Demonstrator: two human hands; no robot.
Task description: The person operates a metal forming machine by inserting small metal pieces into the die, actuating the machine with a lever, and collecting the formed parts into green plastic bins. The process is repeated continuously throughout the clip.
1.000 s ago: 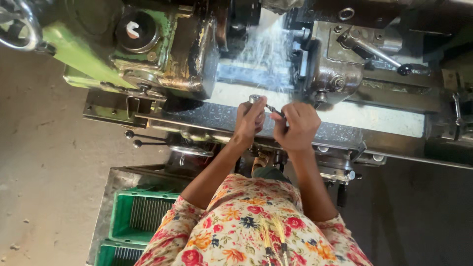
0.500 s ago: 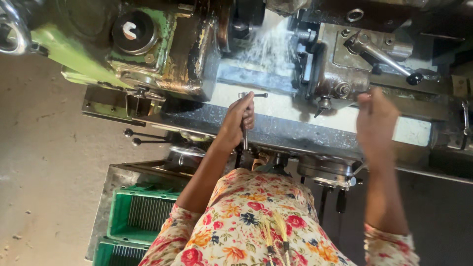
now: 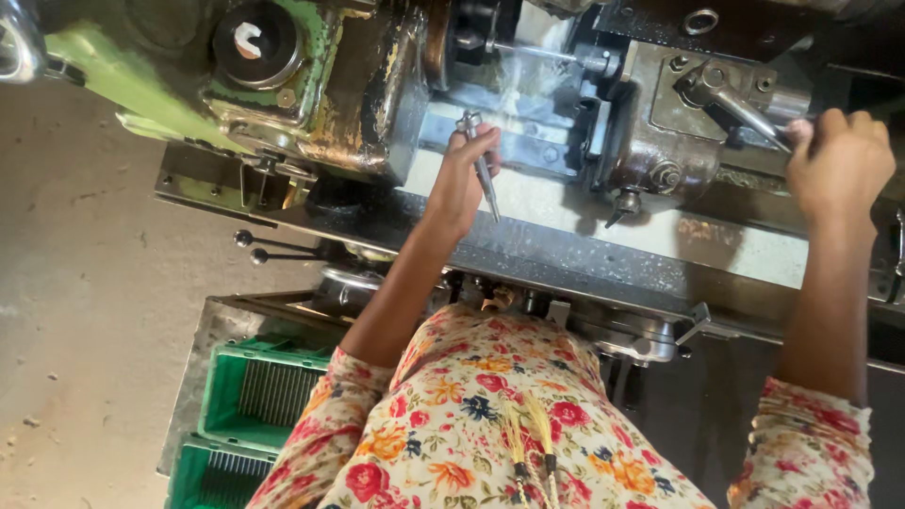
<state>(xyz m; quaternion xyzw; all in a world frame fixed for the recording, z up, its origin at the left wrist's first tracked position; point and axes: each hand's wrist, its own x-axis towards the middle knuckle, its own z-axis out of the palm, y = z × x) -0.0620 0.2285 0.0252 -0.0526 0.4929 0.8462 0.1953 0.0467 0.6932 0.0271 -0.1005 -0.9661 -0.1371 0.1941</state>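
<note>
**Machine station: part in left hand, lever in right hand**

The left hand (image 3: 459, 184) is closed around a slim, silver-grey metal rod with a knurled head (image 3: 479, 162); the fingers wrap the upper shank, the head stands clear above the fist and the pointed lower end hangs free over the pale machine bed (image 3: 566, 212); the rod is held just near of the dark blue work area (image 3: 528, 141), where a thin steel spindle bar (image 3: 537, 52) runs left to right at the far side.

The right hand (image 3: 839, 165) is clenched on the end of the long steel lever handle (image 3: 745, 108) fixed to the grey cast housing (image 3: 674, 132) at the right; the grip looks full, with the fingers curled over the handle tip.

At the left stands the worn green machine head (image 3: 311, 85) with a round black cap (image 3: 250, 42); below, near the floor, sit two green plastic crates (image 3: 259, 396).

Recommended practice, as a judgement: keep the rod gripped high on the shank so that the tip stays visible; hold it in line with the spindle bar, not tilted; move the lever smoothly, without jerks; keep the floral sleeves (image 3: 320, 443) and fingers clear of the spindle bar and of the swarf lying on the bed.
</note>
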